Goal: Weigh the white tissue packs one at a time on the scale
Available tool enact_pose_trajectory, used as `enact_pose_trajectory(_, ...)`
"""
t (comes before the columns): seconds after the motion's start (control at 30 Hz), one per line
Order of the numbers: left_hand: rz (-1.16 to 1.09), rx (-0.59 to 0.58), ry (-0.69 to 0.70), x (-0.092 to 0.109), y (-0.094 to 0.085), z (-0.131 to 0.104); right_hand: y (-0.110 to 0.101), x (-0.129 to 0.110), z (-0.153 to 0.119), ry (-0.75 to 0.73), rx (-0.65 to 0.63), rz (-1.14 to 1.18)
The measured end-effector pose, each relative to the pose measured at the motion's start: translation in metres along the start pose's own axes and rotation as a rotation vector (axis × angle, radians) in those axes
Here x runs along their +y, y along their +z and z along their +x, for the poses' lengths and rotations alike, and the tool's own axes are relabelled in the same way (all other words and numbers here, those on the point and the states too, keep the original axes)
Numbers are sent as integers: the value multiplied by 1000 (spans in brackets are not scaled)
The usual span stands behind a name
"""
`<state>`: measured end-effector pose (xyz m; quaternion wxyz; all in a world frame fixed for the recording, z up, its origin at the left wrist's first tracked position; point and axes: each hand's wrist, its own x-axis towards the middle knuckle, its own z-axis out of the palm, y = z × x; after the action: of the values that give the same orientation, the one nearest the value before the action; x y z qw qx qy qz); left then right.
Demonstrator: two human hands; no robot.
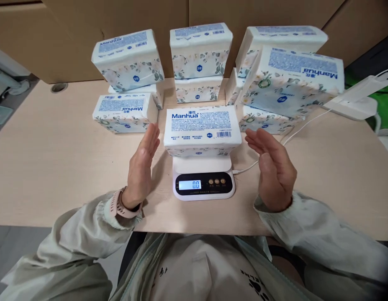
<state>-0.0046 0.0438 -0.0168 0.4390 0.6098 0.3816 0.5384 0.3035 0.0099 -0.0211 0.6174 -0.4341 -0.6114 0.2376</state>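
Observation:
A white and blue tissue pack [201, 128] printed "Manhua" rests on the plate of a white digital scale [204, 165], whose lit display reads 0.0. To the left of the pack is my left hand [142, 165], its fingers stretched out and holding nothing, with a pink watch band on the wrist. My right hand [272, 167] is on the other side, palm turned inward, fingers extended, nothing in it. A gap shows between each hand and the pack.
Similar packs are stacked at the back left [127, 60], back middle [200, 52] and back right [294, 79]. Behind them stands a brown cardboard wall [118, 25]. A white cable [299, 130] runs from the scale to a power strip [360, 94] at the right.

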Motion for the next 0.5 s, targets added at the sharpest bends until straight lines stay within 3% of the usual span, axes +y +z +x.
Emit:
enact_pose_trajectory(0.13,-34,-19,-31,1,3,0,-4,3,-1,64,8,-7)
enact_pose_trajectory(0.3,-69,36,-88,4,4,-2,-6,1,-3,69,-63,-11)
enact_pose_trajectory(0.5,-90,71,-127,2,3,-3,-6,-2,-3,97,-50,-18)
